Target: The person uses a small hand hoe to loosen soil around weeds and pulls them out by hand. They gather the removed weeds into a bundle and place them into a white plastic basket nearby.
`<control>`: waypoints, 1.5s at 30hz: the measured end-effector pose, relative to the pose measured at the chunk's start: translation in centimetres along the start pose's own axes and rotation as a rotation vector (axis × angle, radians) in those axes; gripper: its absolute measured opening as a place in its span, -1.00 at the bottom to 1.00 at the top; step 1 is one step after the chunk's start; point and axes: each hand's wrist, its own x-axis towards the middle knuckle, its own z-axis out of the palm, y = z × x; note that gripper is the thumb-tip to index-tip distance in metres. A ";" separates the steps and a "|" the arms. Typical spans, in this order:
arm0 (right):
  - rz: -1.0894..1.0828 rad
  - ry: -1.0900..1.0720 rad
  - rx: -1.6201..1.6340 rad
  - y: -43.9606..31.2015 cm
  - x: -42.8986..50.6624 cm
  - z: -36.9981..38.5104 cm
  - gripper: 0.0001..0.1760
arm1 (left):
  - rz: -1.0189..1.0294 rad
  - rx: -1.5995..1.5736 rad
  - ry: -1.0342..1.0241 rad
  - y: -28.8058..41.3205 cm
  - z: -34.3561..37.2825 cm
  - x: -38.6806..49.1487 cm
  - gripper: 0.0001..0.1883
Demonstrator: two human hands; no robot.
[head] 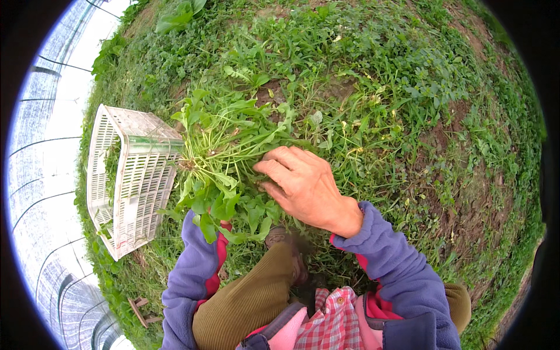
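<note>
A loose bunch of leafy greens [218,148], pale stems and a root end showing, spreads in front of me with its leaves splayed out on several sides. My left hand [225,225] is almost wholly hidden beneath these leaves; only a bit near the wrist shows, and the bunch appears to rest in it. At the bunch's right side is my right hand [304,186], back upward and fingers bent towards the leaves. Its fingertips are at or among the foliage, and whether they pinch anything is hidden.
To the left, a white slatted plastic crate [144,192] lies tipped with its opening facing left, some greens inside. A small wooden stool [142,311] stands at lower left. Low weeds [376,87] and bare soil [459,192] surround me. Behind runs a hooped plastic-film wall [48,175].
</note>
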 end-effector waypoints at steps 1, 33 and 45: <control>0.003 -0.004 0.020 -0.2 0.0 0.0 -0.71 | 0.048 0.041 0.004 -0.1 0.3 -0.1 -0.61; 0.116 0.072 0.167 -0.5 0.2 -0.8 -0.78 | -0.223 -0.580 0.333 -9.1 -7.5 -0.7 -0.42; 0.071 0.090 0.038 -1.7 4.4 -2.6 -0.68 | -0.433 -0.045 0.013 -11.7 2.6 9.0 -0.41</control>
